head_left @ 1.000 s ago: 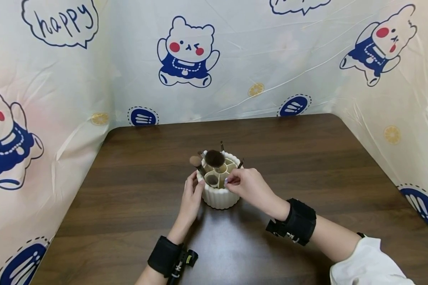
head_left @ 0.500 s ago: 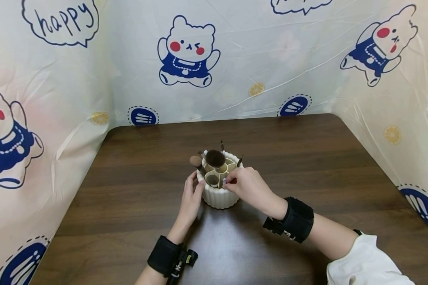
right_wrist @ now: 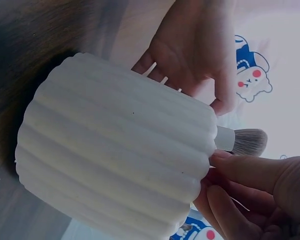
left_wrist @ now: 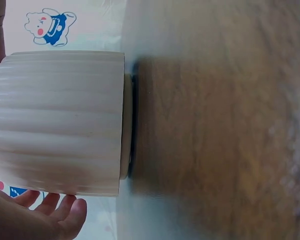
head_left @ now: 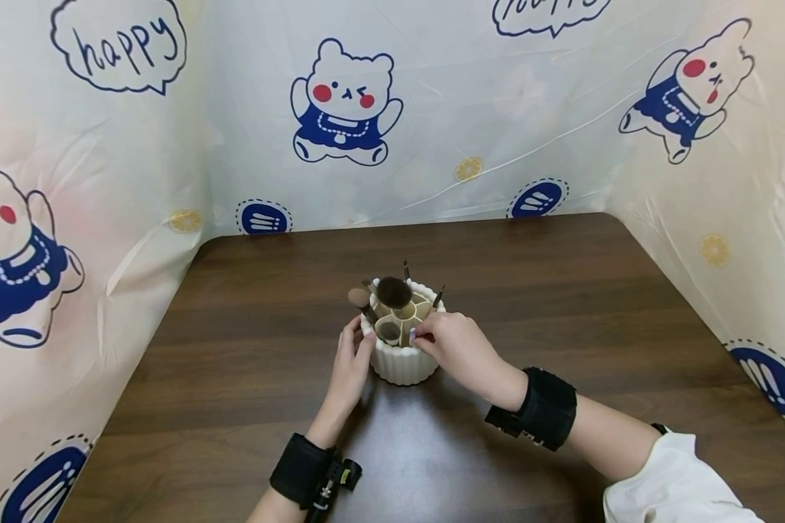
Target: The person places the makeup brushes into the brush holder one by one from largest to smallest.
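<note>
A cream fluted makeup brush holder point(head_left: 404, 365) stands upright on the table, with several compartments inside. My left hand point(head_left: 351, 363) holds its left side, thumb at the rim and fingers along the wall. At the front-right rim, my right hand point(head_left: 461, 352) has thumb and forefinger drawn together over a compartment; I cannot tell what lies between the fingertips. A large dark fluffy brush point(head_left: 394, 292) and a tan-tipped brush point(head_left: 358, 298) stick up from the holder. One short brush point(right_wrist: 250, 142), bristles up, shows beside the right thumb in the right wrist view.
The dark wooden table point(head_left: 262, 319) extends around the holder on all sides. A pale printed sheet point(head_left: 432, 94) with cartoon bears hangs behind the table and along both sides. Black straps with cameras sit on both wrists.
The right hand shifts slightly left at the rim, then stays there. The left hand and the holder keep their places. The head view tilts a little.
</note>
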Motion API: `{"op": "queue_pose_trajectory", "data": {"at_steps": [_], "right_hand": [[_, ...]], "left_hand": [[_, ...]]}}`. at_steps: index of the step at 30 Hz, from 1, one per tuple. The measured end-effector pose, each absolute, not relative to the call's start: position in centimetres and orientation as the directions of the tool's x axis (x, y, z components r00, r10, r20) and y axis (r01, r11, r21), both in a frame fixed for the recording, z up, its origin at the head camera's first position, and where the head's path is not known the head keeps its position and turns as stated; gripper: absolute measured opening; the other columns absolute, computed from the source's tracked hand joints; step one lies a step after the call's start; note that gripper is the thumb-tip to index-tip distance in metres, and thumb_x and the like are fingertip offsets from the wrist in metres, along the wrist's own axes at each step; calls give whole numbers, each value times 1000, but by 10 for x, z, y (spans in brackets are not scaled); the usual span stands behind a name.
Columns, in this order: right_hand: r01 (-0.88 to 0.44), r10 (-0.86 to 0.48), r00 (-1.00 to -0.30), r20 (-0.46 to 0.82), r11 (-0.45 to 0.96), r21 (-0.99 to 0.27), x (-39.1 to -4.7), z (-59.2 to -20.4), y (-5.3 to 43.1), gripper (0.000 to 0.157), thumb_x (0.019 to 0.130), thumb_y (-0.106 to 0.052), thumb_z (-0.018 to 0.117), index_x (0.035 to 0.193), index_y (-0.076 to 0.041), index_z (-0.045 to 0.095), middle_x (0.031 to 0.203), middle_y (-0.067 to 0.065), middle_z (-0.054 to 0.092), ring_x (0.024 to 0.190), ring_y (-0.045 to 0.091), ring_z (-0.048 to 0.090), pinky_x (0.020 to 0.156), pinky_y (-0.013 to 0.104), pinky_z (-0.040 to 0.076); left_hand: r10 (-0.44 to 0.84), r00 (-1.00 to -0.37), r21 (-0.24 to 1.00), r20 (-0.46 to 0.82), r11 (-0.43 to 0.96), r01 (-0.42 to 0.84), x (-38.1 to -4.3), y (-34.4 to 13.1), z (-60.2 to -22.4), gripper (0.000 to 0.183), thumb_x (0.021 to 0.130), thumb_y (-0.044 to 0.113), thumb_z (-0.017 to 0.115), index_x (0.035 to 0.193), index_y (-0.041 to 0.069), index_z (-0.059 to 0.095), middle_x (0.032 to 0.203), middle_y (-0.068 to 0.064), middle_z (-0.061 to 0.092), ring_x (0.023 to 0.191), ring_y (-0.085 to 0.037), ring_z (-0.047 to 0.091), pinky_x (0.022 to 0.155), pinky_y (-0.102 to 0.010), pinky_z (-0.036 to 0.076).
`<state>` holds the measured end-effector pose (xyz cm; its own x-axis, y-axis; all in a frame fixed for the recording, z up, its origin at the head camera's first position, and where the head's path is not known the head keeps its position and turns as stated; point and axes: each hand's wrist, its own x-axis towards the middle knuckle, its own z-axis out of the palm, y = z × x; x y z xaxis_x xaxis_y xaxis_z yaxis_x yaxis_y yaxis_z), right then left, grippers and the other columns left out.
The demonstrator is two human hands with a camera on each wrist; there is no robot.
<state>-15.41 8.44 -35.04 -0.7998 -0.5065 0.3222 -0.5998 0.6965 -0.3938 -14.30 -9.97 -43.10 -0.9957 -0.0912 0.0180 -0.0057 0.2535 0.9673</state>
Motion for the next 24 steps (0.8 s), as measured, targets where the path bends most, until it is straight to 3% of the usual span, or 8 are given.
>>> {"op": "queue_pose_trajectory", "data": {"at_steps": [15, 24], "right_hand": [[-596, -488, -801, 346, 701, -392, -161, -347, 94, 6, 84, -14, 72, 81, -9, 74, 77, 0, 69, 68, 8, 62, 62, 23, 51], [-509, -267, -839, 474, 691, -513, -184, -330, 132, 20, 90, -23, 66, 87, -5, 75, 80, 7, 73, 68, 14, 64, 63, 29, 51]], "left_hand": [[-72, -996, 960, 43, 279, 21, -149, -103, -429, 54, 99, 23, 44, 146, -1, 30, 146, -24, 34, 133, -40, 40, 108, -52, 36], [-113, -992, 912, 55, 409, 4, -165, -133, -408, 51, 99, 16, 32, 148, 5, 30, 150, -20, 35, 139, -35, 33, 115, -51, 27]]}}
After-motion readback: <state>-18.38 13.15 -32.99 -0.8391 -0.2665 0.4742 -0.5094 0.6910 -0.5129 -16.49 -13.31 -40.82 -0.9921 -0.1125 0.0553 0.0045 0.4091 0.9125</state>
